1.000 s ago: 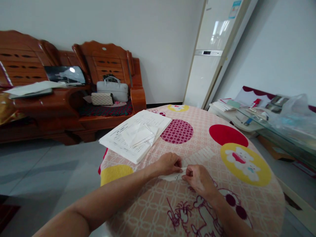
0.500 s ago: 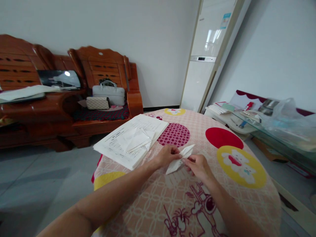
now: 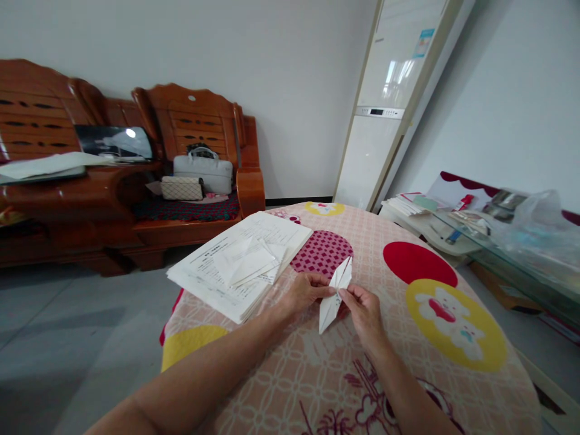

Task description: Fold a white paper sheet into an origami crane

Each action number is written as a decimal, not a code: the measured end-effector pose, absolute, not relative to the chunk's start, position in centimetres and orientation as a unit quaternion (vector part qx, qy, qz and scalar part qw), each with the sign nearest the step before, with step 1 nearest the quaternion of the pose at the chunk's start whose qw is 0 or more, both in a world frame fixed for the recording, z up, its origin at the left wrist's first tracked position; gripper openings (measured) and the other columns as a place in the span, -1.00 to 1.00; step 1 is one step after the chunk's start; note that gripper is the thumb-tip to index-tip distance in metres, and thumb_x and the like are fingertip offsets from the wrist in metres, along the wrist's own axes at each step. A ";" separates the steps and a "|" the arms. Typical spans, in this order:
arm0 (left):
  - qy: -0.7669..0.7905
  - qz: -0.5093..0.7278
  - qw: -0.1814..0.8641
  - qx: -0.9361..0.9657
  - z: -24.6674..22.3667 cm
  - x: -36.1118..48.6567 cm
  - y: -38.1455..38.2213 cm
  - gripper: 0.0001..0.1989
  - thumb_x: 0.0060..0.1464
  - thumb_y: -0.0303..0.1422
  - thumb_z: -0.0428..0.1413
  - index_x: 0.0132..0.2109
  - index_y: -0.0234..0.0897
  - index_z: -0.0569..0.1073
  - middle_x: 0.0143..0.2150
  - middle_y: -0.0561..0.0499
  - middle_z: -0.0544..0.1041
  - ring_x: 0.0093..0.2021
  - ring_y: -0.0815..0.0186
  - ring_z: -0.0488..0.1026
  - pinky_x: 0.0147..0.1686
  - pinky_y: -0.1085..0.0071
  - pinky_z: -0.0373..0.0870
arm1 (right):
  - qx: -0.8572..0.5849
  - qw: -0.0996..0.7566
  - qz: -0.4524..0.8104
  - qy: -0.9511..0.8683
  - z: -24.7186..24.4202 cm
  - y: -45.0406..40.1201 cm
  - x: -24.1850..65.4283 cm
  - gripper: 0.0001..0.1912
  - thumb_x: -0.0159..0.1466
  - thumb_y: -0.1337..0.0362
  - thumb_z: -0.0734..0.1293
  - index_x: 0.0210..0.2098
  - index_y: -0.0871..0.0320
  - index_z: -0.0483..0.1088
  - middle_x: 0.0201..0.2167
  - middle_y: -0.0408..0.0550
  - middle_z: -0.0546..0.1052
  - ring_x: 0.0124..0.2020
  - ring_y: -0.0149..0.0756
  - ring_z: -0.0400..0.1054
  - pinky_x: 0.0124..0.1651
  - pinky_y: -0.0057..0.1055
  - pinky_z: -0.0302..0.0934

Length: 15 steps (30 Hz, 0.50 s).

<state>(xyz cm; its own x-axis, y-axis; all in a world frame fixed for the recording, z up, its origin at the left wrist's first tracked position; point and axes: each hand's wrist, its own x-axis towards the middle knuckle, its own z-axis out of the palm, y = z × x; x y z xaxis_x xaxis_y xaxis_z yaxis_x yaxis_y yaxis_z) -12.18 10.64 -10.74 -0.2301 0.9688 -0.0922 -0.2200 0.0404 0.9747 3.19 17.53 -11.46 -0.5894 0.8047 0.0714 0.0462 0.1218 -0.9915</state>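
A folded white paper [image 3: 330, 309], long and pointed at both ends, is held just above the table between my two hands. My left hand [image 3: 304, 291] pinches its left side near the middle, thumb on top. From the right, my right hand [image 3: 364, 302] grips the same middle part with thumb and fingers. Small dark print shows on the paper close to my right thumb. To the left lies a stack of printed sheets [image 3: 212, 275], with other folded white papers [image 3: 254, 263] resting on it.
A patterned cloth covers the round table [image 3: 290, 374]. Behind it stand a carved wooden sofa [image 3: 199, 121] with a grey handbag [image 3: 217, 175] and a tall white air conditioner [image 3: 362, 157]. At right, a glass-topped stand [image 3: 489, 254] carries papers and a plastic bag [image 3: 539, 229].
The folded paper has turned from a slanting position to a more upright one, its far tip swinging left. Both hands keep hold of it. The camera view has shifted slightly.
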 end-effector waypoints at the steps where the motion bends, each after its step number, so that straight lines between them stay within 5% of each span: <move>1: 0.510 0.583 0.512 0.372 -10.6 -12.2 10.6 -0.61 -0.24 -0.17 0.34 -0.37 -0.45 0.53 -0.49 -0.01 0.46 -0.54 0.42 0.29 -0.52 0.49 0.15 | -0.312 0.325 0.582 -0.677 -11.4 17.6 3.2 -0.69 0.21 0.03 0.31 -0.42 0.18 0.41 -0.60 -0.14 0.48 -0.59 -0.32 0.35 -0.52 -0.45 0.24; 15: 0.552 0.563 0.485 0.379 -10.7 -11.9 10.5 -0.63 -0.23 -0.18 0.30 -0.58 -0.37 0.36 -0.65 0.14 0.25 -0.62 0.51 0.09 -0.59 0.50 -0.06 | -0.299 0.299 0.623 -0.659 -11.2 17.0 3.1 -0.67 0.16 0.03 0.36 -0.50 0.18 0.38 -0.71 -0.19 0.42 -0.71 -0.38 0.26 -0.64 -0.49 0.13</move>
<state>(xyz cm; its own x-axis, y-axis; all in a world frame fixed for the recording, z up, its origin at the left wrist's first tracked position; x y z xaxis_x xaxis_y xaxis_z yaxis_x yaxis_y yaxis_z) -11.94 10.54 -10.69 -0.2437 0.9638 -0.1086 -0.1275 0.0792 0.9887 3.12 17.05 -11.24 -0.6434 0.7653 0.0215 0.0212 0.0458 -0.9987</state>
